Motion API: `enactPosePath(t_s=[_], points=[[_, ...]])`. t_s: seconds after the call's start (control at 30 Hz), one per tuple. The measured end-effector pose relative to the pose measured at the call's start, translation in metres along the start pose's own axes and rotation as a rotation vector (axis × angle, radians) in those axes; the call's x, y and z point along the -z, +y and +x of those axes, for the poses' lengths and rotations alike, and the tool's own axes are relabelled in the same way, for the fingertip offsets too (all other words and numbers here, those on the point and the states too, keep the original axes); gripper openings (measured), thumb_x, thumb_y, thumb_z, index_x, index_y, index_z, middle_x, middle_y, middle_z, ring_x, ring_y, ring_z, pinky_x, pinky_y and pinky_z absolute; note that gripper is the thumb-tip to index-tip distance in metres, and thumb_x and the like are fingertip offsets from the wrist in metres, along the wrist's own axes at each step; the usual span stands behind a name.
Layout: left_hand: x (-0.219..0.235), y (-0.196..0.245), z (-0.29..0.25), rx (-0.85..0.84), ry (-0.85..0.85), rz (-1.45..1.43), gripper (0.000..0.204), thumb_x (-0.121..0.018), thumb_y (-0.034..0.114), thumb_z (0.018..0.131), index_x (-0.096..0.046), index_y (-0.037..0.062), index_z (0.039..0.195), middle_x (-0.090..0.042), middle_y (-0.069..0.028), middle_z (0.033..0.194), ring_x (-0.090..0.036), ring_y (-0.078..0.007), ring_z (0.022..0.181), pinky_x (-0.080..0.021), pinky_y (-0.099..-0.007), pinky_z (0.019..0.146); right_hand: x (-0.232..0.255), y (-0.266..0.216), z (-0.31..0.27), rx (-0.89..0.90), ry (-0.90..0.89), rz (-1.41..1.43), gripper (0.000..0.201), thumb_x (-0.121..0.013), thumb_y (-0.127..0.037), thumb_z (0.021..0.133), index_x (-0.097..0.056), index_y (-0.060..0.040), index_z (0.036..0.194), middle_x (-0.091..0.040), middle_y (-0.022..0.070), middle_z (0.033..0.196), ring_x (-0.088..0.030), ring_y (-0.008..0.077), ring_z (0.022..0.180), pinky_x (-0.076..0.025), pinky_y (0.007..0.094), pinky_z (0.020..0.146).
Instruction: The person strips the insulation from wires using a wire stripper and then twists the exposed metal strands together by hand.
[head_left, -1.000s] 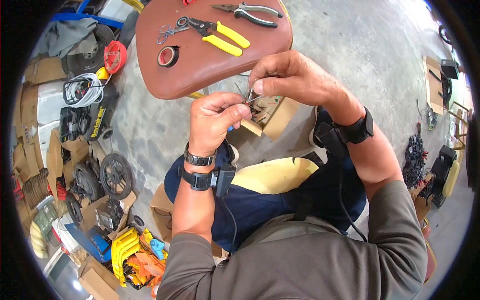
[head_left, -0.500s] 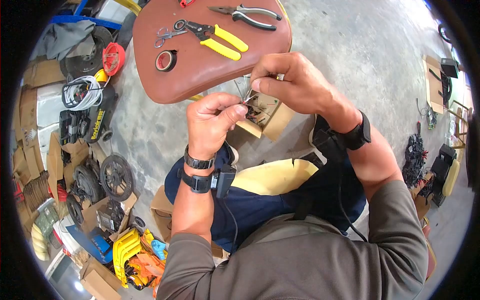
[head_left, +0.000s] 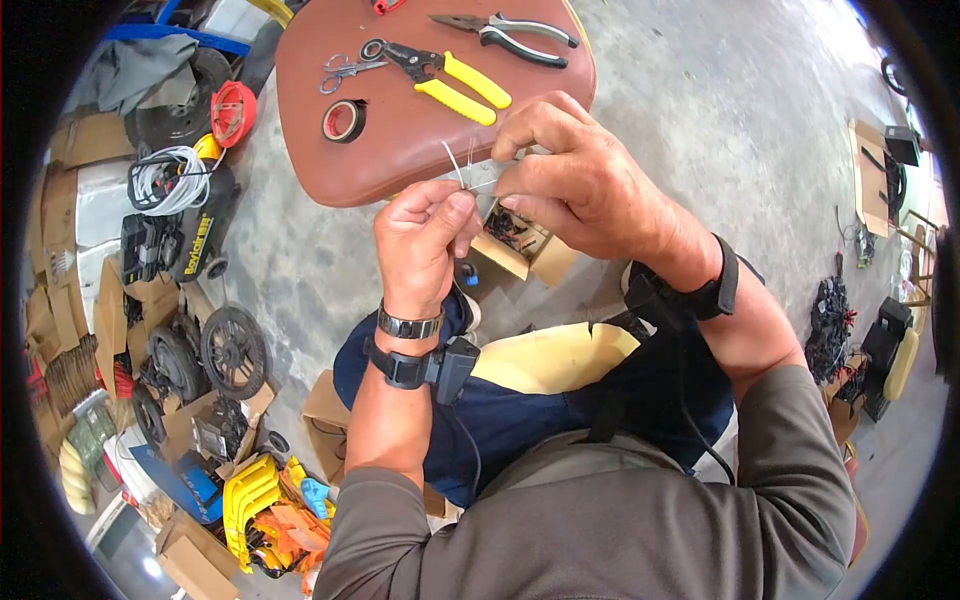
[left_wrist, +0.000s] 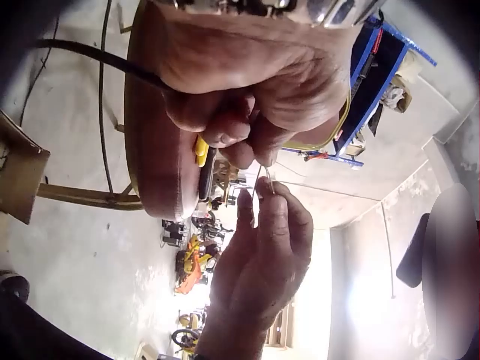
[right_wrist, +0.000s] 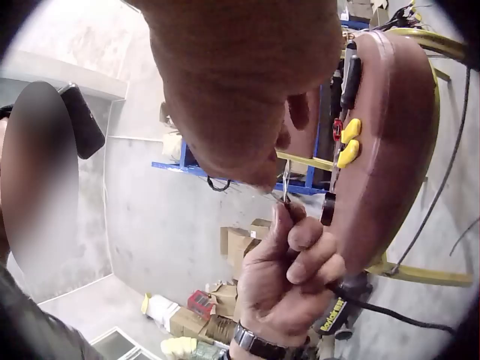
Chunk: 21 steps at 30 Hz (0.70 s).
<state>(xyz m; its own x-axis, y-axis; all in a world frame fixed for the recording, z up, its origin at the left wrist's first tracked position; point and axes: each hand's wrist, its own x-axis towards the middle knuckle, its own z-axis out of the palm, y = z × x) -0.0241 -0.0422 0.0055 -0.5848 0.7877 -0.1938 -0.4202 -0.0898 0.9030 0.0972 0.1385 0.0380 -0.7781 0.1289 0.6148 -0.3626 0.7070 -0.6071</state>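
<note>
My left hand [head_left: 420, 240] pinches the end of a black cable [right_wrist: 394, 313] between thumb and forefinger. From that pinch thin wires fan out, and one pale wire [head_left: 452, 158] points up toward the stool. Close on its right, my right hand [head_left: 590, 185] pinches another thin strand [head_left: 484, 184] with thumb and fingertips. In the left wrist view the right hand's fingertips [left_wrist: 274, 201] are right at the wires, just under the left hand. The left hand's palm hides most of the cable in the head view.
A brown padded stool [head_left: 330, 175] carries yellow-handled wire strippers [head_left: 440, 82], pliers [head_left: 510, 38], small scissors [head_left: 348, 72] and a tape roll [head_left: 344, 121]. Below the hands sits an open cardboard box [head_left: 505, 255] with wire scraps. Wheels [head_left: 234, 345] and cartons lie left.
The right hand has spread its fingers and shifted slightly away from the left hand. The bunched wires now stand fanned apart, one pale wire upright. The left hand stays nearly in place.
</note>
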Motion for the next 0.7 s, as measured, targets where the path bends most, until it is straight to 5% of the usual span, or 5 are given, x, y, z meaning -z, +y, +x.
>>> enactPosePath(t_s=[0.7], points=[[-0.0083,0.0015,-0.0045,-0.098,-0.061,0.002,0.013,-0.071,0.006,0.089,-0.066,-0.001,0.099,-0.066,-0.0111,0.08,-0.054,-0.012,0.061,-0.043,-0.0233,0.055,0.0069,-0.0029,-0.001,-0.132,0.059,0.1,0.007,-0.066,-0.001,0.076,-0.064,-0.0052,0.081,-0.061,0.0107,0.1,-0.058,0.0288,0.093,-0.048,0.0386,0.081]])
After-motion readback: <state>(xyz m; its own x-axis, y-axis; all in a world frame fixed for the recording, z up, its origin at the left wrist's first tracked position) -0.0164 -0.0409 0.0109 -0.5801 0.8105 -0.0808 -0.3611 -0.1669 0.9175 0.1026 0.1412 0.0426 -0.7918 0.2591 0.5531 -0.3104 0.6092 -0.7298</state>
